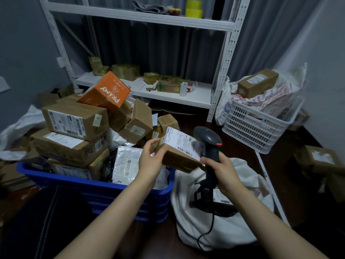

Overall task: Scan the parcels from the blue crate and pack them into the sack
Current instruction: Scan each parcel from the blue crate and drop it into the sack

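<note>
One boxy cardboard parcel (179, 152) gripped in left hand (151, 157), black scanner (211, 144) gripped in right hand (222, 171)

We read "PRAMY", white capitals printed upside down, on the orange box (106, 90) topping the heap in the blue crate (97, 186). The shipping label on the held parcel (179, 142) carries barcodes. Its fine print, possibly Chinese, is illegible to us.

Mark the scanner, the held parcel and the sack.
scanner (212, 152), head view, upper handle.
held parcel (177, 142), head view, white shipping label.
sack (225, 230), head view, bare front fabric.
</note>
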